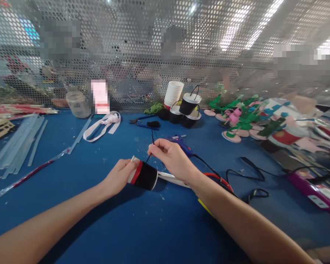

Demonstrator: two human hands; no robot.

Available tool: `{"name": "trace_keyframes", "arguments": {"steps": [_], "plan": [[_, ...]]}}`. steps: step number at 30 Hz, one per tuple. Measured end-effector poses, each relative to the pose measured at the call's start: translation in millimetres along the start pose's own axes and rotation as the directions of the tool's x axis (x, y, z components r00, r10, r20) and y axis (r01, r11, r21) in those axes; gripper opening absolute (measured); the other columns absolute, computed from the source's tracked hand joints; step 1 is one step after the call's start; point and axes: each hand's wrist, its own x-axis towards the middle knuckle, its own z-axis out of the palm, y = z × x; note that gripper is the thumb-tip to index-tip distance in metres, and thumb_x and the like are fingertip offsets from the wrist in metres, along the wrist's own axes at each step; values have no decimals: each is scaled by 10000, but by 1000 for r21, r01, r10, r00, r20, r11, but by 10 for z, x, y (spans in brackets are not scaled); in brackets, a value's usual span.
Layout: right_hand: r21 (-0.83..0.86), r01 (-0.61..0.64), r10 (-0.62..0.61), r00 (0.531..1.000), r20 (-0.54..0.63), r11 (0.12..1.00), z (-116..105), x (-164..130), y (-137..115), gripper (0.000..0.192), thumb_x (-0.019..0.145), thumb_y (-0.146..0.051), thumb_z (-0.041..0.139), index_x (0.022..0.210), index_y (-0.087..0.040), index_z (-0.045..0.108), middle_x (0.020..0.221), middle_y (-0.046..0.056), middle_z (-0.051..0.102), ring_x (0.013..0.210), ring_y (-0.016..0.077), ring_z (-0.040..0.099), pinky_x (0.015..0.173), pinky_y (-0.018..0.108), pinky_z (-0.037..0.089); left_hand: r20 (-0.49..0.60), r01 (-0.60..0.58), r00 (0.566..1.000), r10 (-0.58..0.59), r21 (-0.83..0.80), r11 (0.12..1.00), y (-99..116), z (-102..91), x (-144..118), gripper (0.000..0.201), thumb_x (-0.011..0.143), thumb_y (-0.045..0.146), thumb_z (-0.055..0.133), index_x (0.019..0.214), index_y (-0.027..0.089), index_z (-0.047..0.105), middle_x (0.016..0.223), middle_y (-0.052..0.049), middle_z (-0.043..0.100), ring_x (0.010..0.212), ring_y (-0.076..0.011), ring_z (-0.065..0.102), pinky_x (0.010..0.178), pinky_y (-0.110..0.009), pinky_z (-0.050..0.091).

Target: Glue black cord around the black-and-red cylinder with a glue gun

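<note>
My left hand is closed on a paper cup, which lies tilted on its side with black yarn wound around it and a red band near one rim. Just above the cup, my right hand pinches a thin black cord between thumb and fingertips. The cord runs down towards the cup's wrapped side and its loose end sticks up past my fingers. Behind my right hand lies a blue glue gun, partly covered by it. A white strip passes under my right wrist.
Finished black cups with handles stand at the back beside stacked white cups. Glue sticks and a white ribbon lie left. Felt plants, a cable and a purple power strip are right. A perforated metal screen rises behind.
</note>
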Motion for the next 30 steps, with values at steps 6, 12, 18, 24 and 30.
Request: {"name": "trace_keyframes", "arguments": {"steps": [6,12,18,24,30], "plan": [[-125,-11,13,1000,16,992,36,9,94,229,764,-355,428,650,-169,497,606,-15,503,560,98,443,552,232,360,83,-132,989,124,104,986,-6,1,-91,367,762,392,305,477,161,301,463,54,260,450,-63,224,434,-209,194],[-171,-20,29,998,52,985,50,2,137,235,768,-352,420,630,-170,475,582,-21,481,538,94,418,539,228,350,107,-248,967,233,153,957,-48,-18,-111,370,792,359,276,476,167,259,459,53,238,443,-62,203,428,-215,183],[-172,-30,45,996,83,985,69,4,103,229,761,-325,431,593,-170,442,562,-30,458,527,86,397,516,215,333,145,-338,939,313,195,921,-64,-37,-110,375,802,342,265,471,169,227,457,53,213,428,-56,185,413,-213,170],[-204,-53,76,991,108,978,87,-3,80,236,755,-306,438,560,-174,413,518,-47,397,494,79,351,485,212,299,157,-388,919,362,195,901,-73,-37,-117,380,801,331,252,459,171,209,447,51,207,416,-54,183,405,-214,167],[-217,-33,60,991,120,976,109,-17,66,239,753,-309,442,557,-176,413,520,-51,366,501,78,333,488,213,289,148,-398,916,374,199,896,-99,-53,-115,390,801,334,262,451,170,208,438,48,204,410,-55,186,406,-223,169]]}}
